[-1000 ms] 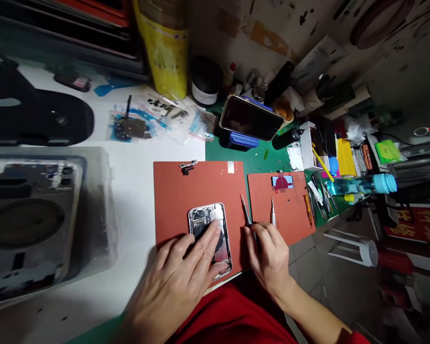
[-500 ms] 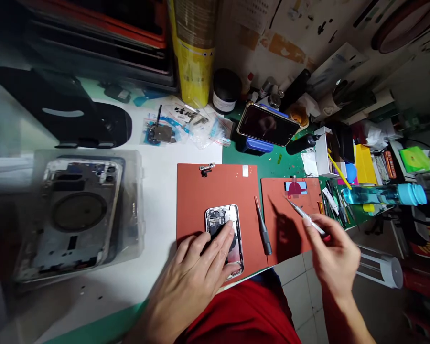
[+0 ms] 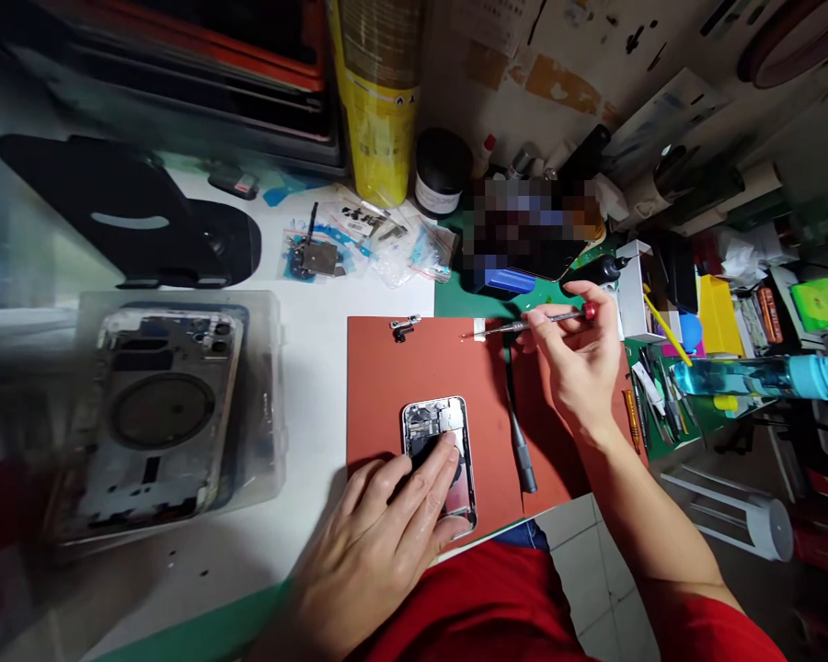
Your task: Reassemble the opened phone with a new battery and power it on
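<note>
An opened phone (image 3: 464, 478) with its inner parts showing lies on a red-brown mat (image 3: 373, 386). My left hand (image 3: 393, 515) rests over its left side, fingers stretched out across it. My right hand (image 3: 576, 354) grips a thin screwdriver (image 3: 556, 318) with a red end cap. The driver's tip points left, close to tiny screws (image 3: 464, 336) beside a small white piece (image 3: 479, 329) at the mat's top. A second, dark-handled screwdriver (image 3: 522, 455) lies right of the phone. A small metal bracket (image 3: 405, 328) sits near the mat's upper left corner.
A clear plastic case (image 3: 269, 395) with a phone housing (image 3: 162, 414) stands at left. Behind are small bags of parts (image 3: 324, 256), a black-lidded jar (image 3: 442, 170) and a yellow can (image 3: 381, 138). A blue bottle (image 3: 752, 377) and several tools lie at right.
My right hand has moved left and away from me with the screwdriver, from the right mat to the screws at the main mat's top. My left hand stays on the phone.
</note>
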`<state>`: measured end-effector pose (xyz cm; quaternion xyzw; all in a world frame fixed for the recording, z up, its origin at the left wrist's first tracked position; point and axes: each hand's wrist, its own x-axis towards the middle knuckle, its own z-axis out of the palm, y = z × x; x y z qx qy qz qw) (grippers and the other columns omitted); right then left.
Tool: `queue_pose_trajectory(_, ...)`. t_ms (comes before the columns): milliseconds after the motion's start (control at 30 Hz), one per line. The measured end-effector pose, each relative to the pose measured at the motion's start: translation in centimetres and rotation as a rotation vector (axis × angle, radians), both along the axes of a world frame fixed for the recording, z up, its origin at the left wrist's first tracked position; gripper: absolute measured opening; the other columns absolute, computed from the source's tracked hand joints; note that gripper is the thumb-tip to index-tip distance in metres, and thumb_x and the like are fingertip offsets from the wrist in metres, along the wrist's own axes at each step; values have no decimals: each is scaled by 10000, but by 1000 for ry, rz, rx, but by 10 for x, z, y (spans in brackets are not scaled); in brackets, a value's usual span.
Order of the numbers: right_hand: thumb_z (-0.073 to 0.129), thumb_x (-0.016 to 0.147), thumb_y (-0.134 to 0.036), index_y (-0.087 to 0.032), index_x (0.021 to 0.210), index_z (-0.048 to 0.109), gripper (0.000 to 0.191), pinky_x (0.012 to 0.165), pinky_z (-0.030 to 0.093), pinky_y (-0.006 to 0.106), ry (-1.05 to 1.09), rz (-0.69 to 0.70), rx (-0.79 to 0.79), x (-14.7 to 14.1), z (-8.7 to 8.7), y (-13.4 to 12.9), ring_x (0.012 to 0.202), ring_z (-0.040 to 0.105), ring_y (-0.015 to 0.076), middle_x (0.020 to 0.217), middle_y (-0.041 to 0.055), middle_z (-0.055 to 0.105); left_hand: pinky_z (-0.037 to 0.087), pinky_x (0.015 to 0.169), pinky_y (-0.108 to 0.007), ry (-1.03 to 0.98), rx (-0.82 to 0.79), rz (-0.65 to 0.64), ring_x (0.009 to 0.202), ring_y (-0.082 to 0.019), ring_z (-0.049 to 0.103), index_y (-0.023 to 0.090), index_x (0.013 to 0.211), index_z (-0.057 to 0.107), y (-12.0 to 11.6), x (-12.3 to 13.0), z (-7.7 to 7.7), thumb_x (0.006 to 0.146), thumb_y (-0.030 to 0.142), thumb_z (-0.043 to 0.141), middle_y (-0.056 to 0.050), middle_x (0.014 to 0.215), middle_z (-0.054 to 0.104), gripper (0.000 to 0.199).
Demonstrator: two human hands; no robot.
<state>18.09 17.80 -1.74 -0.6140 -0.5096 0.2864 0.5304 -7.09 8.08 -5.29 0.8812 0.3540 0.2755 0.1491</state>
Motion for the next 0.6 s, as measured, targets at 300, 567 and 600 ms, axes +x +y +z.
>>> queue_pose_trajectory(300, 748, 977, -312, -260, 1270, 496, 390, 687, 630, 324, -124, 37, -14, -2, -13, 2, 761, 740, 164, 983, 13, 725, 481, 923, -482, -120, 15, 25, 1051, -319, 639, 47, 1409, 664, -4, -2, -1, 1019, 185, 703, -156, 1404, 740, 415)
queue_pose_trajectory(567, 718, 986, -302, -288, 1248, 464, 365, 661, 635, 311, -78, 25, -10, -6, -7, 3, 710, 726, 152, 949, -10, 700, 512, 928, -461, -151, 13, 31, 1101, -308, 672, 31, 1404, 658, -8, -5, -4, 1003, 127, 716, -175, 1383, 747, 417)
queue_pose_trajectory(600, 709, 990, -291, -288, 1249, 465, 355, 660, 633, 309, -67, 19, -2, -7, -4, -1, 702, 724, 149, 949, -11, 701, 522, 934, -452, -169, 21, 29, 1115, -303, 682, 21, 1402, 654, -9, -6, -5, 982, 86, 730, -180, 1356, 759, 431)
